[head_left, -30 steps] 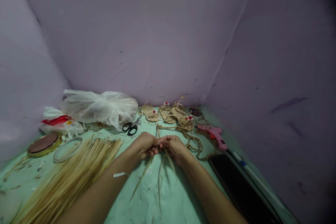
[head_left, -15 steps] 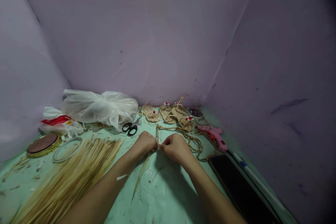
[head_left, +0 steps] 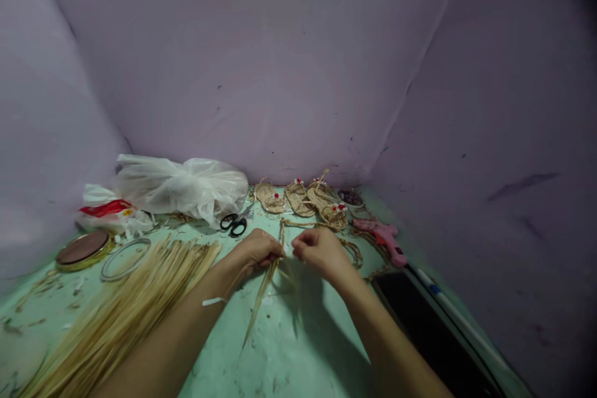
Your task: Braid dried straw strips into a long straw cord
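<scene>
The cord [head_left: 282, 234], plaited or twisted (can't tell which), is about mid-width on the tabletop [head_left: 280, 367]. Its working end is at the left hand [head_left: 260, 250]; from there it runs toward the back edge, bends right and ends up in loose coils [head_left: 352, 252] beside the pink glue gun [head_left: 383, 237], nr the right edge.

Left hand: fingers curled, thumb & index pinching the cord's end, w/ loose strips [head_left: 256, 311] hanging from there toward the front edge. Right hand [head_left: 319, 250]: just beside the cord, not on it, fingers bent in close — can't tell if the tips have a strand, as the thin bits below are blurred.

Handling, my guess: cord v. light, soft & bendy, prob. a bit rough, so not much slip. Loose strips look dry, thin & flat — stiffer than the cord, apt to split or fray if yanked. Best hold: a firm pinch right where strips leave the cord, so the twist can't open; take each strip nr its root, not by the tapered tip.

Spare fibre bundle [head_left: 130, 311] fans out from the front left corner: light too, likely easy to scatter, so draw strips singly from the end nearer the scissors [head_left: 234, 224].
</scene>
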Motion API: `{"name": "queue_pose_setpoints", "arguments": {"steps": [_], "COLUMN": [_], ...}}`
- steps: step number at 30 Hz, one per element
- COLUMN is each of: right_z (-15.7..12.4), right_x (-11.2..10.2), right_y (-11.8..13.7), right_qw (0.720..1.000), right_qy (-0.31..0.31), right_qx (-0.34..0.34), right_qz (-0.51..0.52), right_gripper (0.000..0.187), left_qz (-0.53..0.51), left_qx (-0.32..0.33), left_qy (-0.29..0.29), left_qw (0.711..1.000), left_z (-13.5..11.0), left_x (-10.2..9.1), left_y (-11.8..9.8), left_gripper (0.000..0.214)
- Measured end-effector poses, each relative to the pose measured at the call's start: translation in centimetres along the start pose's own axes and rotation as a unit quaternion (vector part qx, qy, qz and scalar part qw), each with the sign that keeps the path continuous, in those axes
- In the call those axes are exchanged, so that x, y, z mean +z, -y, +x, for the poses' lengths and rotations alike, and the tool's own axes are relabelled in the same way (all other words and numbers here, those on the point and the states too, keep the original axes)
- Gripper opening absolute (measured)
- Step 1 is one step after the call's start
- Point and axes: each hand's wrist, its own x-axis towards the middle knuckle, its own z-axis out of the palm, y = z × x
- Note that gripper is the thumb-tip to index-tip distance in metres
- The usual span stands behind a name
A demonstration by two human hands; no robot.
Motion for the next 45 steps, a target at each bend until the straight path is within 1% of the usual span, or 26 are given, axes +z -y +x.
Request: {"name": "queue_pose_setpoints", "arguments": {"steps": [1,2,3,4,6,7,8,9,12,16,19,22,24,26,30,32,34,36,37,38,39,40,41,42,43,45], "right_z": [0.4,0.6,0.7,0.8,0.7,0.7,0.7,0.8,1.3,1.7,1.6,1.4,1.3,1.3,1.2,1.1,1.0,0.9,0.9,0.8,0.8,0.7,0.7,0.7,0.6,0.7], "right_x": [-0.2,-0.3,-0.2,0.1,0.9,1.3,1.7,2.1,2.8,3.0,3.0,3.1,3.3,3.5,3.6,3.5,3.4,3.2,3.1,3.1,3.0,3.0,2.9,2.9,2.9,3.0], "right_y": [-0.3,-0.4,-0.4,-0.3,0.2,0.4,0.5,0.6,0.1,-0.7,-0.7,-0.6,-0.6,-0.6,-0.8,-0.9,-0.8,-0.7,-0.7,-0.6,-0.5,-0.5,-0.4,-0.4,-0.4,-0.4], "right_qw": [0.999,0.997,0.99,0.978,0.938,0.922,0.915,0.918,0.94,0.951,0.946,0.937,0.933,0.926,0.911,0.907,0.904,0.903,0.903,0.904,0.904,0.903,0.902,0.9,0.899,0.898], "right_qy": [-0.022,-0.027,-0.011,0.026,0.113,0.144,0.16,0.162,0.132,0.127,0.132,0.127,0.126,0.131,0.131,0.132,0.139,0.144,0.145,0.146,0.148,0.152,0.155,0.156,0.153,0.147], "right_qx": [0.014,0.039,0.069,0.099,0.141,0.146,0.144,0.139,0.131,0.125,0.121,0.125,0.127,0.129,0.141,0.143,0.138,0.129,0.125,0.123,0.123,0.123,0.123,0.122,0.12,0.114], "right_qz": [0.029,0.067,0.119,0.182,0.296,0.329,0.34,0.335,0.287,0.252,0.27,0.3,0.313,0.331,0.365,0.374,0.379,0.383,0.384,0.383,0.382,0.382,0.384,0.388,0.393,0.4], "right_gripper": [0.018,0.017,0.015,0.015,0.015,0.015,0.015,0.015,0.013,0.009,0.008,0.007,0.007,0.007,0.007,0.006,0.006,0.006,0.006,0.006,0.006,0.007,0.007,0.007,0.006,0.005], "left_qz": [-0.004,-0.006,-0.006,-0.005,0.002,0.006,0.011,0.015,0.046,0.133,0.252,0.375,0.436,0.476,0.509,0.501,0.452,0.364,0.316,0.273,0.232,0.191,0.15,0.112,0.08,0.041], "left_qx": [0.003,0.002,0.0,-0.001,0.004,0.006,0.008,0.011,0.028,0.032,0.05,0.072,0.074,0.068,0.075,0.081,0.059,0.031,0.028,0.025,0.012,-0.008,-0.03,-0.05,-0.063,-0.061], "left_qy": [0.007,0.013,0.019,0.024,0.028,0.029,0.031,0.033,0.041,0.035,-0.004,-0.073,-0.104,-0.116,-0.131,-0.111,-0.049,-0.013,-0.041,-0.083,-0.111,-0.118,-0.101,-0.067,-0.032,0.018], "left_qw": [1.0,1.0,1.0,1.0,1.0,1.0,0.999,0.999,0.998,0.99,0.966,0.921,0.891,0.869,0.848,0.855,0.889,0.931,0.947,0.958,0.966,0.975,0.983,0.99,0.994,0.997], "left_z": [0.1,0.2,0.2,0.2,0.0,-0.1,-0.2,-0.4,-0.5,-0.4,-0.5,-1.4,-2.4,-3.5,-4.9,-5.1,-4.8,-4.2,-3.8,-3.4,-3.0,-2.7,-2.3,-2.1,-1.8,-1.5], "left_x": [-0.1,-0.2,-0.3,-0.3,-0.3,-0.2,-0.2,-0.1,0.0,-0.4,-0.9,-0.7,-0.1,0.9,2.7,2.7,1.7,0.3,-0.4,-1.0,-1.3,-1.4,-1.3,-1.0,-0.6,0.0], "left_y": [0.1,0.2,0.2,0.1,0.0,-0.1,-0.2,-0.3,-0.5,-0.6,-0.7,-1.1,-1.6,-2.1,-2.4,-2.6,-3.0,-3.4,-3.5,-3.5,-3.4,-3.2,-2.9,-2.5,-2.1,-1.3], "left_gripper": [0.012,0.011,0.011,0.01,0.01,0.009,0.009,0.009,0.007,0.007,0.008,0.013,0.016,0.018,0.022,0.02,0.017,0.02,0.021,0.024,0.031,0.041,0.049,0.053,0.052,0.039]}}
